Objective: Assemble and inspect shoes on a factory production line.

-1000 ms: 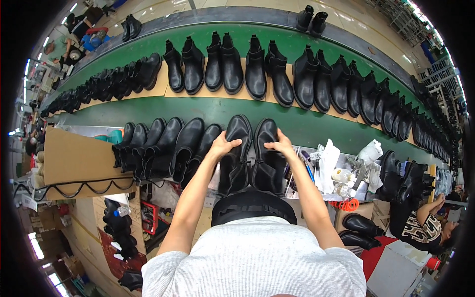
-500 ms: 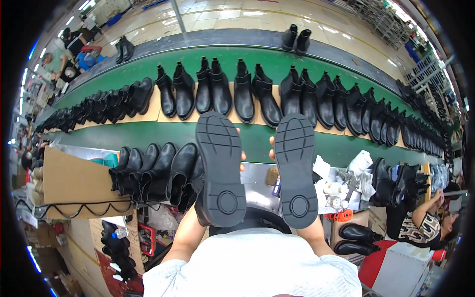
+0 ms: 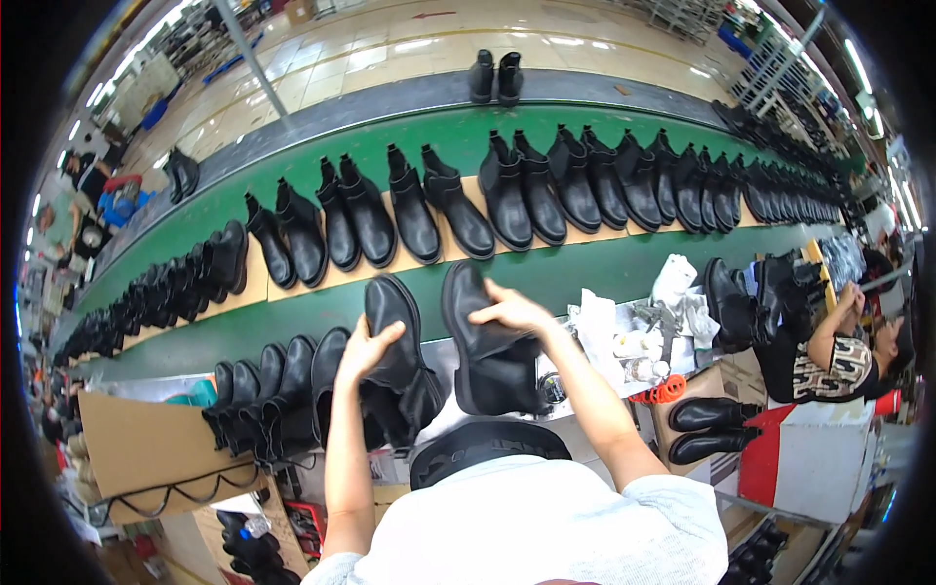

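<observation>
In my left hand (image 3: 365, 353) is a black leather ankle boot (image 3: 398, 310). My thumb lies across its upper, and its toe points away from me. The matching black boot (image 3: 466, 343) is gripped by my right hand (image 3: 513, 310) over the upper near the toe. Both boots have their uppers toward me, side by side with a gap between them, above the near edge of the metal bench. To the left of my left hand stands a group of similar black boots (image 3: 273, 375), the nearest close against the boot I hold.
A long row of black boots (image 3: 409, 224) stands on brown boards along the green conveyor (image 3: 322, 317). White paper and bottles (image 3: 634, 341) lie at right, above an orange coil (image 3: 670, 390). A cardboard box (image 3: 146, 448) stands left; a co-worker (image 3: 838, 351) is at right.
Both boots have turned over in my hands, from soles showing to uppers showing, with toes pointing away. The whole view has swung, so the bench and row now slant.
</observation>
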The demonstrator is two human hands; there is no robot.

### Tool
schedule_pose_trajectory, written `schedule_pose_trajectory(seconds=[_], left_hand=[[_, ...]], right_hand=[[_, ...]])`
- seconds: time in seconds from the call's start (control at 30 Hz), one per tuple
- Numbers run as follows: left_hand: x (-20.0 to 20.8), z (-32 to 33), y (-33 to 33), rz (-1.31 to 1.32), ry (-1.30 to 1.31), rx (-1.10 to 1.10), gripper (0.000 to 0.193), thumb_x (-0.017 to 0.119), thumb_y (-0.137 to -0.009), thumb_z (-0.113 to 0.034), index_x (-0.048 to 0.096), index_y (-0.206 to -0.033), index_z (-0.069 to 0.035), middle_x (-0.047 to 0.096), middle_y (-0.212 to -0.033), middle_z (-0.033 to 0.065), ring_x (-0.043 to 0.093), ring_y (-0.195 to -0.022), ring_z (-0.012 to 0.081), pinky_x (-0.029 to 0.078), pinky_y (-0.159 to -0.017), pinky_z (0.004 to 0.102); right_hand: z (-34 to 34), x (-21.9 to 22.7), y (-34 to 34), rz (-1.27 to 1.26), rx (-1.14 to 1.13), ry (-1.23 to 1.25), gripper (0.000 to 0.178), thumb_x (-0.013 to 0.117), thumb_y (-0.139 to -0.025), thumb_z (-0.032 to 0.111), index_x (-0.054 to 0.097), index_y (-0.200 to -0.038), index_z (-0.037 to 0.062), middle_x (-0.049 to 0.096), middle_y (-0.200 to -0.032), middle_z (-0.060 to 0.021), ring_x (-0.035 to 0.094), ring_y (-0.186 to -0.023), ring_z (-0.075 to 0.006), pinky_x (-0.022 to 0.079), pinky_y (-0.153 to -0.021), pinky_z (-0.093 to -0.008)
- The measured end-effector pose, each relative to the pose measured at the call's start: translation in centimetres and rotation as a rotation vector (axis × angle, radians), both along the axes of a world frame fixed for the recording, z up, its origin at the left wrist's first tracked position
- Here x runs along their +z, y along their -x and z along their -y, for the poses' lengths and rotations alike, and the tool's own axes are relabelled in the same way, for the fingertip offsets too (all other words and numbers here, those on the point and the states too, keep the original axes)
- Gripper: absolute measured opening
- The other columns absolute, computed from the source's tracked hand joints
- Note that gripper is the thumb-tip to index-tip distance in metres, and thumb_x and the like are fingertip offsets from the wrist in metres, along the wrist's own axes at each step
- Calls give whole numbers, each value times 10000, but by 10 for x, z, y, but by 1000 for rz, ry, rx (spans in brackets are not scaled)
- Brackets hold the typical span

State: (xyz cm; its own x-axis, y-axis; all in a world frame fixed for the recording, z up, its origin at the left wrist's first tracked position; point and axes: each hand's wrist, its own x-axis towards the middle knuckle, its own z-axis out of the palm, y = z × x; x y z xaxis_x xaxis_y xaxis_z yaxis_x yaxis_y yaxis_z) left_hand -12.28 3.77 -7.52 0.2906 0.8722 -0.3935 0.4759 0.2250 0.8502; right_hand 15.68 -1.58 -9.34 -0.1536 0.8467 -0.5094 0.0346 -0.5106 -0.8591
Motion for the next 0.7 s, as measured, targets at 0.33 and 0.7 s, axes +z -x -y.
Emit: schedule_pose_trajectory(seconds=[0.33,0.7], left_hand=[[-18,75,-23,-199,-420,124,376,644,-802,-265,583,-1018,37,499,-1152,251,582,-946,264,471,-787,330],[-49,79,-65,-535,-214,-225,212,598,-755,-137,633,-770,72,607,-819,290,618,-773,411,497,-702,476]], right_hand=[[73,-97,40,280,-102,102,767,465,-845,552,361,-1323,-39,449,-1282,-268,422,-1222,-339,416,-933,-397],[95,-83,69,-128,-232,328,635,325,-928,532,296,-1375,82,472,-1237,-143,569,-953,-298,529,-702,-447]])
